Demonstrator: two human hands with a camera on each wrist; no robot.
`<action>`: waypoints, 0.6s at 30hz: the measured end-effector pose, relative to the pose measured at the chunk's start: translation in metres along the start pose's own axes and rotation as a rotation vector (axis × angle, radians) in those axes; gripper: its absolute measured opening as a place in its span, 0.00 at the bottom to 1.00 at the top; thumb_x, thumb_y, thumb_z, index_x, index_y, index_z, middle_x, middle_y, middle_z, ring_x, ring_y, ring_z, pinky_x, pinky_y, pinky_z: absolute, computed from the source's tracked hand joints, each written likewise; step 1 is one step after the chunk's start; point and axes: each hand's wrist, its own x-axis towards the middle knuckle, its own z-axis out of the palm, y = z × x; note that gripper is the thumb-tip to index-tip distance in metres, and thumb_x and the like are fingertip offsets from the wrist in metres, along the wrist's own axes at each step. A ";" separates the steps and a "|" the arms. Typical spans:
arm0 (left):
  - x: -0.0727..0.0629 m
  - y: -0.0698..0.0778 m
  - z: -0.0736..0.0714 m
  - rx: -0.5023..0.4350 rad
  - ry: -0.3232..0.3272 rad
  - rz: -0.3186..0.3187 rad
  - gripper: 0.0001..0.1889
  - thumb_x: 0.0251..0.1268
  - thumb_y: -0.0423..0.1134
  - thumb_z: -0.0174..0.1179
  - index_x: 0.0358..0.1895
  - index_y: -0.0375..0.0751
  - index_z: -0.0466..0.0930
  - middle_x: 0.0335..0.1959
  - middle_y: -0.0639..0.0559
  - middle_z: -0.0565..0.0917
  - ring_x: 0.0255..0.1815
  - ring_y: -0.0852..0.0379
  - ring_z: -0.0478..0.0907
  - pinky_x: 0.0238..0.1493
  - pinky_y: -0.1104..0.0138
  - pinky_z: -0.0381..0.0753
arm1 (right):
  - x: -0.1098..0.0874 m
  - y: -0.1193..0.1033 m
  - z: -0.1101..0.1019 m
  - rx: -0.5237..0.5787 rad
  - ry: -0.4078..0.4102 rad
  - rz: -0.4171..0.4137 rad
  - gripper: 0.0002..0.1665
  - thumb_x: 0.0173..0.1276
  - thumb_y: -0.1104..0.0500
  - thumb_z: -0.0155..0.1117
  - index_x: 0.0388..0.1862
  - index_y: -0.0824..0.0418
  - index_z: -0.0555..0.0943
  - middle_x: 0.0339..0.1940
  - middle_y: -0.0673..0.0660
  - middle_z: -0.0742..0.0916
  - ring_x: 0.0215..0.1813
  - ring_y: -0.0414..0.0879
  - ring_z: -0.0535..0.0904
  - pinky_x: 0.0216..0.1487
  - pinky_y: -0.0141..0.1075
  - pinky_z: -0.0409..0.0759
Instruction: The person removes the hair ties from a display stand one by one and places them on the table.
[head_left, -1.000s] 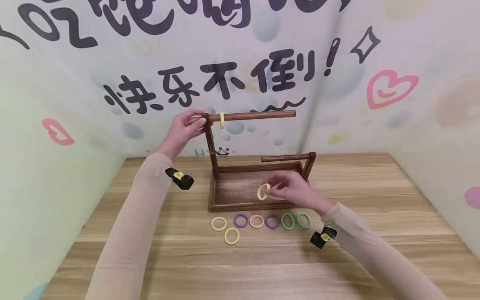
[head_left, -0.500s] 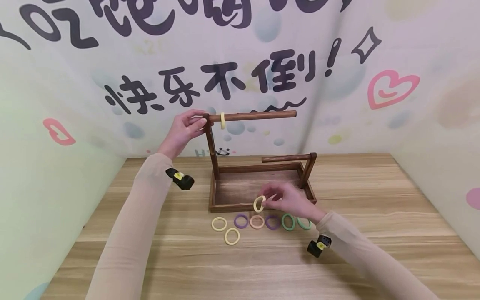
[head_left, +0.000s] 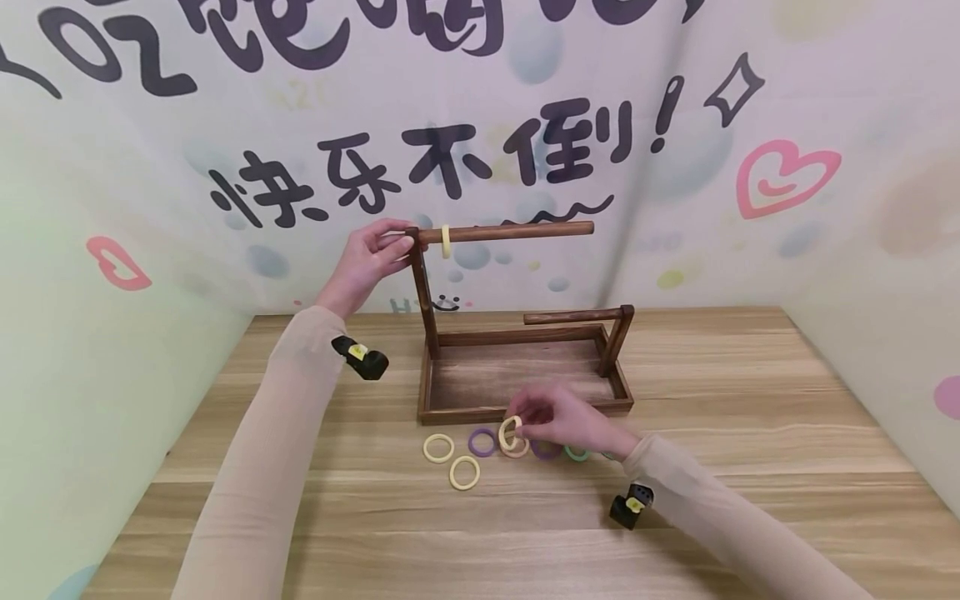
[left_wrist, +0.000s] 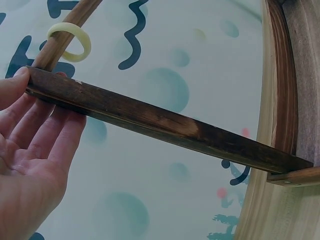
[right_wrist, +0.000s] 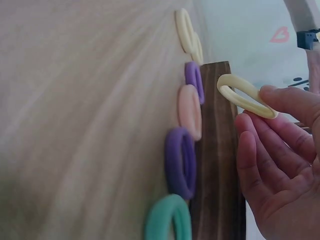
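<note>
My left hand [head_left: 367, 258] grips the top of the tall post [left_wrist: 150, 122] of a dark wooden stand, thumb on one side and fingers on the other. One pale yellow hair tie [head_left: 446, 242] hangs on the stand's upper bar [head_left: 525, 232]. Between thumb and fingers, my right hand [head_left: 566, 421] pinches another pale yellow hair tie [right_wrist: 235, 98], held tilted near the tray's front edge. In the head view it overlaps a peach hair tie [right_wrist: 183, 112] lying on the table. The right hand partly covers a purple hair tie [right_wrist: 172, 160] and a green one [right_wrist: 156, 220].
Two yellow hair ties, one [head_left: 425, 448] behind the other [head_left: 477, 472], lie left of a purple one [head_left: 470, 442] on the wooden table [head_left: 375, 533]. The stand's tray [head_left: 480, 375] has a shorter, lower bar [head_left: 573, 317] on its right. A printed wall hanging [head_left: 480, 100] rises behind.
My right hand has moved down and slightly left with the pinched yellow hair tie, from over the tray to above the row of hair ties. The left hand stays on the post.
</note>
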 end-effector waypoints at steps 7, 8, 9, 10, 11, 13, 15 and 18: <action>0.000 0.000 0.000 0.006 -0.001 0.001 0.15 0.71 0.29 0.54 0.57 0.27 0.72 0.40 0.52 0.85 0.48 0.55 0.81 0.61 0.57 0.73 | -0.001 0.004 0.012 0.037 -0.068 0.006 0.10 0.61 0.68 0.69 0.42 0.66 0.82 0.37 0.55 0.86 0.39 0.42 0.81 0.41 0.36 0.84; 0.000 0.000 0.000 0.005 -0.001 0.003 0.14 0.71 0.29 0.54 0.57 0.28 0.72 0.40 0.52 0.85 0.48 0.55 0.81 0.60 0.57 0.73 | -0.001 0.004 0.013 0.038 -0.077 0.004 0.10 0.61 0.68 0.69 0.42 0.66 0.82 0.37 0.55 0.86 0.38 0.42 0.81 0.41 0.36 0.84; 0.000 0.000 0.000 0.003 -0.001 0.004 0.14 0.71 0.29 0.54 0.56 0.29 0.73 0.40 0.52 0.85 0.48 0.55 0.81 0.60 0.57 0.73 | -0.001 0.004 0.014 0.037 -0.087 0.000 0.10 0.61 0.68 0.69 0.42 0.65 0.82 0.36 0.55 0.86 0.38 0.42 0.81 0.40 0.36 0.84; 0.000 0.000 0.000 0.001 0.000 0.006 0.13 0.71 0.29 0.54 0.56 0.30 0.73 0.40 0.53 0.85 0.48 0.55 0.82 0.60 0.57 0.74 | -0.002 0.004 0.015 0.040 -0.100 -0.001 0.10 0.61 0.69 0.68 0.42 0.66 0.82 0.36 0.55 0.85 0.37 0.42 0.80 0.39 0.36 0.84; 0.000 0.000 0.001 -0.001 0.000 0.008 0.13 0.71 0.29 0.54 0.55 0.30 0.74 0.40 0.53 0.85 0.47 0.56 0.82 0.60 0.57 0.74 | -0.002 0.004 0.016 0.043 -0.115 0.000 0.10 0.61 0.69 0.68 0.42 0.66 0.82 0.36 0.55 0.85 0.36 0.41 0.80 0.38 0.36 0.84; -0.001 0.000 0.000 -0.004 0.000 0.011 0.12 0.71 0.29 0.54 0.55 0.31 0.74 0.40 0.53 0.85 0.47 0.56 0.82 0.60 0.56 0.74 | -0.002 0.004 0.018 0.047 -0.141 0.011 0.10 0.61 0.69 0.68 0.43 0.65 0.82 0.35 0.56 0.85 0.35 0.40 0.79 0.37 0.35 0.83; -0.001 0.000 0.000 -0.005 0.000 0.014 0.12 0.71 0.29 0.54 0.55 0.31 0.75 0.39 0.53 0.85 0.47 0.56 0.82 0.60 0.56 0.74 | -0.002 0.004 0.019 0.043 -0.159 0.026 0.10 0.62 0.68 0.68 0.43 0.65 0.82 0.35 0.56 0.85 0.34 0.40 0.79 0.36 0.34 0.83; -0.001 0.000 0.001 -0.006 -0.001 0.014 0.12 0.71 0.29 0.54 0.55 0.31 0.74 0.39 0.53 0.85 0.47 0.56 0.82 0.60 0.56 0.74 | -0.002 0.003 0.020 0.035 -0.168 0.037 0.10 0.62 0.67 0.68 0.43 0.64 0.82 0.34 0.55 0.85 0.34 0.39 0.79 0.37 0.33 0.83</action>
